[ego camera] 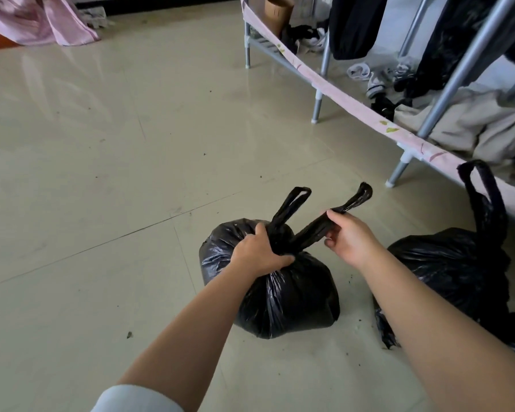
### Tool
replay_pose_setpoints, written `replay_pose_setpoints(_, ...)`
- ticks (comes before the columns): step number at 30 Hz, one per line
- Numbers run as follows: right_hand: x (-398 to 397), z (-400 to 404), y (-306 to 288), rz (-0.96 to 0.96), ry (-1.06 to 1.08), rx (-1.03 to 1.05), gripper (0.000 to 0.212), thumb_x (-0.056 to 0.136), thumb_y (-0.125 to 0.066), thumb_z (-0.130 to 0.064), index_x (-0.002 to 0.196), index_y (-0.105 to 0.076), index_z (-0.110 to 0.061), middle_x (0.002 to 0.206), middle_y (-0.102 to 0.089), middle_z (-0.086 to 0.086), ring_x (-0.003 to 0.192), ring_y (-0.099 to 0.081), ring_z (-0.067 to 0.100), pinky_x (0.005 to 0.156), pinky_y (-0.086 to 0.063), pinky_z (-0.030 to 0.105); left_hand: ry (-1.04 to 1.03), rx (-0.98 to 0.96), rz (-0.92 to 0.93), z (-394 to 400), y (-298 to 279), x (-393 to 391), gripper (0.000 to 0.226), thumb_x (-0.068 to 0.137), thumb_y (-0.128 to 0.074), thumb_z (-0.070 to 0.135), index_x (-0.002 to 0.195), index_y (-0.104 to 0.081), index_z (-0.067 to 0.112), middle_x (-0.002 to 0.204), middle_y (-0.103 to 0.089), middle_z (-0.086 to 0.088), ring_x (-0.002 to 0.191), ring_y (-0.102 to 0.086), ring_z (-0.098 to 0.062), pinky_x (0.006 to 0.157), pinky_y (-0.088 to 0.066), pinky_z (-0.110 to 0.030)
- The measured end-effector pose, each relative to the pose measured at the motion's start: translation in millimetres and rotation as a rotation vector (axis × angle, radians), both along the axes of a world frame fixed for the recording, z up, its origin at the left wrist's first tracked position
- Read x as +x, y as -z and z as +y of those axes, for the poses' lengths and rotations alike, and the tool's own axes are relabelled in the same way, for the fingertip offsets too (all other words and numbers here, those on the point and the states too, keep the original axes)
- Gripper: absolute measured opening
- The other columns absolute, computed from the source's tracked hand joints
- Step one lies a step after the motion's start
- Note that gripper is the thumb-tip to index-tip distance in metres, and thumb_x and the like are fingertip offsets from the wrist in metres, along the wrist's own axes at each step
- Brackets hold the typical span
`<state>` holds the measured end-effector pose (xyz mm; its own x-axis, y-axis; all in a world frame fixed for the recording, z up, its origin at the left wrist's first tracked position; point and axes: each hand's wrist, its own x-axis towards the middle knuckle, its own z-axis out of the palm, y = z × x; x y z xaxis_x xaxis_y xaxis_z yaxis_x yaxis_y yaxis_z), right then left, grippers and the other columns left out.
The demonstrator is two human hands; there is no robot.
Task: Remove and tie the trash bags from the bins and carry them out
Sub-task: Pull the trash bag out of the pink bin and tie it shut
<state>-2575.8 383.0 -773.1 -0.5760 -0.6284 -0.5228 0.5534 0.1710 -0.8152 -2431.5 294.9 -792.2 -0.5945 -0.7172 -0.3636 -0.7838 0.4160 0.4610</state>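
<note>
A full black trash bag (292,301) sits on the tiled floor in front of me, its two handle loops sticking up. My left hand (257,252) grips the gathered neck of this bag at the base of the left loop. My right hand (350,237) pinches the right handle strip and holds it stretched up to the right. A second full black trash bag (455,272) rests on the floor to the right, partly behind my right forearm, with one handle loop standing upright.
A metal clothes rack (318,99) with a pink fabric edge runs along the right side, with dark garments hanging and clothes piled on its lower shelf. Pink cloth (42,22) lies at the far left. Small crumbs of dirt dot the glossy floor (101,173).
</note>
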Motion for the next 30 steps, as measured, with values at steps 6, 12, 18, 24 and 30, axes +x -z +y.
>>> replay_pose_setpoints(6, 1, 6, -12, -0.121, -0.163, -0.081, 0.03, 0.094, -0.044, -0.02, 0.068, -0.053, -0.008, 0.04, -0.06, 0.001, 0.036, -0.058, 0.01, 0.034, -0.043, 0.013, -0.166, -0.269, -0.224, 2, 4, -16, 0.098, 0.056, -0.047, 0.085, 0.121, -0.043, 0.012, 0.115, -0.057, -0.012, 0.109, -0.055, -0.032, 0.078, -0.045, -0.037)
replay_pose_setpoints(12, -11, 13, -21, -0.162, -0.053, -0.232, 0.026, 0.095, -0.033, -0.012, 0.094, -0.057, -0.004, 0.078, -0.062, 0.008, 0.072, -0.065, 0.018, 0.066, -0.054, 0.026, -0.18, -0.329, -0.074, -7, 1, -20, 0.05, 0.089, -0.034, 0.046, 0.108, -0.061, 0.009, 0.106, -0.064, -0.014, 0.101, -0.056, -0.035, 0.07, -0.036, -0.034)
replay_pose_setpoints(18, -9, 9, -10, 1.202, -0.438, 0.311, 0.059, 0.084, -0.054, -0.003, 0.138, -0.034, -0.012, 0.149, -0.031, 0.007, 0.14, -0.021, 0.024, 0.113, -0.017, 0.032, -0.235, 0.011, 0.265, -14, -11, -17, 0.035, 0.087, -0.045, 0.03, 0.058, -0.048, 0.011, 0.057, -0.046, 0.002, 0.059, -0.047, -0.02, 0.053, -0.035, -0.028)
replay_pose_setpoints(24, 12, -7, -8, 1.411, -0.829, 0.502, 0.031, 0.089, -0.039, -0.008, 0.116, -0.054, -0.007, 0.115, -0.06, 0.016, 0.115, -0.051, 0.03, 0.108, -0.027, 0.045, -0.22, 0.363, 0.465, -16, -14, -9, 0.038, 0.088, -0.054, 0.026, 0.053, -0.044, 0.015, 0.035, -0.04, 0.006, 0.031, -0.037, -0.006, 0.042, -0.034, -0.019)
replay_pose_setpoints(30, 8, -14, -34, 1.093, -0.776, 0.578, 0.035, 0.084, -0.038, -0.008, 0.049, -0.037, -0.01, 0.052, -0.032, 0.006, 0.047, -0.03, 0.019, 0.042, -0.021, 0.023, -0.108, 0.704, 0.509, -17, -21, 9, 0.036, 0.095, -0.04, 0.018, 0.063, -0.053, 0.009, 0.035, -0.056, 0.003, 0.029, -0.04, -0.005, 0.038, -0.032, -0.019)
